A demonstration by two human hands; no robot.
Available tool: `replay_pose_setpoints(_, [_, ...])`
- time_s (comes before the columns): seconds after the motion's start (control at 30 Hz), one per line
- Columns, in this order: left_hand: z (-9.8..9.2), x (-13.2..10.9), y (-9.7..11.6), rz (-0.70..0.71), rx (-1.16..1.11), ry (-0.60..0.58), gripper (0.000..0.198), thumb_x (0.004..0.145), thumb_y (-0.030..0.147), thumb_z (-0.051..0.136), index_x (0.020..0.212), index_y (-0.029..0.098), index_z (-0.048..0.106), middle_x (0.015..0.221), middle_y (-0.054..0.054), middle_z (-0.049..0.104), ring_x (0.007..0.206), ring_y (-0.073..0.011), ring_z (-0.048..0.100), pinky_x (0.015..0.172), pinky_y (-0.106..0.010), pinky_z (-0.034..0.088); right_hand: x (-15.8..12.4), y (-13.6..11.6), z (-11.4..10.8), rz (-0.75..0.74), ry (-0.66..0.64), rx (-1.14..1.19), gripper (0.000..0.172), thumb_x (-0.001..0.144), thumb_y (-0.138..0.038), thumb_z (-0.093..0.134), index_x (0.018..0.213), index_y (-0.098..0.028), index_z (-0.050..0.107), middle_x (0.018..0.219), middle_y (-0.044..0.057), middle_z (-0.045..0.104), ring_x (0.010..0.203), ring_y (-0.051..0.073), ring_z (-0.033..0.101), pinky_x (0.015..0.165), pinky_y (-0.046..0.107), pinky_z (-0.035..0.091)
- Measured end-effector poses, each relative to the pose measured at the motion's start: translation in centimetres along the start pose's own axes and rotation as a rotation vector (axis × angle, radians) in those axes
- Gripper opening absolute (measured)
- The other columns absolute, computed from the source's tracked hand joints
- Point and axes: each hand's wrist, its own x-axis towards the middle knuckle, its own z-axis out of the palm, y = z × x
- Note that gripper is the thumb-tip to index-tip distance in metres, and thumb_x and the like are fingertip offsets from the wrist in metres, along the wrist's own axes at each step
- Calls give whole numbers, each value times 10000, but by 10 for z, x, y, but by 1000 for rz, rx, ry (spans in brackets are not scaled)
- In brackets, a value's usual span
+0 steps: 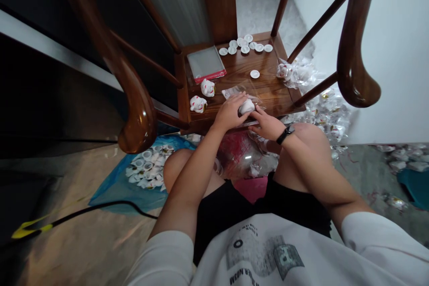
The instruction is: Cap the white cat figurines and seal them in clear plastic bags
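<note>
A shirt (261,243) faces the chair (234,69); the left hand (231,111) clasps a white ornament (247,107); the right hand (271,125) spreads its fingers just beside.

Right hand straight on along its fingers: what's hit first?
The right hand would likely meet the white piece first, right by the left hand; depth leaves contact unclear.

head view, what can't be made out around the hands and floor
All in the head view:
White piece: its sides, partly hidden by the left hand and right hand.
Clear plastic: partly covered by the hands.
Blue plastic: its right part, behind the left knee.
Teal object: cut off by the right edge.
Wrapped figurines: too small and glary to count.
</note>
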Motion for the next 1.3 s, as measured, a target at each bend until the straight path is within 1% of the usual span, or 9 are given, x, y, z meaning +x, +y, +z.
replay_pose_setpoints(0.1, [-2,1,-2,-56,-21,24,573,901,228,688,1468,170,630,1575,-155,606,1496,-287,554,1289,-479,407,-2,-2,-1,9,-13,-4,737,979,-370,677,1625,-159,391,1764,249,261,1387,363,634,1121,482,529])
replay_pose_setpoints(0.27, [-7,4,3,-90,3,119,491,916,181,646,1407,192,656,1431,-116,698,1371,-278,628,1229,-447,464,-3,-1,0,2,-12,-34,869,993,-374,646,1718,-157,220,1777,213,251,1461,361,573,1168,486,505])
replay_pose_setpoints(0.4, [-5,3,4,-84,75,94,591,880,214,716,1463,201,620,1472,-124,635,1392,-311,584,1230,-452,452,-4,-4,-2,-2,-35,-127,759,1010,-408,613,1682,-162,359,1781,208,244,1382,383,635,1137,500,526])
replay_pose_setpoints(0.57, [-1,3,10,-138,94,80,468,928,240,686,1394,207,669,1458,-120,658,1372,-321,593,1221,-466,446,-11,-15,-6,41,-27,-221,645,1032,-446,572,1625,-209,482,1735,210,334,1222,362,727,1018,450,581])
replay_pose_setpoints(0.77, [0,4,18,-133,134,134,555,919,226,688,1468,209,606,1417,-132,650,1381,-332,567,1216,-467,447,-16,-26,-12,58,42,-279,732,1039,-436,536,1699,-197,330,1684,233,405,1121,370,747,892,453,600])
replay_pose_setpoints(0.9, [6,4,11,-138,105,95,663,889,244,723,1528,199,553,1633,-162,478,1526,-362,458,1286,-504,388,-14,-27,-12,13,94,-260,630,1058,-421,484,1631,-165,435,1707,210,394,1169,366,731,949,459,588])
replay_pose_setpoints(1.0, [10,4,6,-163,77,65,652,901,222,689,1534,176,540,1692,-182,415,1565,-373,420,1305,-533,362,-11,-25,-10,5,72,-236,635,1056,-426,488,1628,-154,441,1732,197,367,1216,372,716,976,465,584])
replay_pose_setpoints(1.17, [10,5,7,-170,84,131,539,912,179,640,1448,202,591,1616,-158,521,1500,-356,500,1278,-538,405,-8,-25,-4,-10,-5,-234,629,1033,-415,545,1593,-134,476,1726,203,379,1237,363,709,1008,454,569])
replay_pose_setpoints(1.3, [5,6,13,-177,126,195,464,914,127,588,1367,221,621,1430,-131,647,1398,-337,566,1228,-508,450,-10,-27,-5,-33,-3,-253,489,1049,-423,524,1452,-156,594,1589,199,539,1124,326,741,938,421,572])
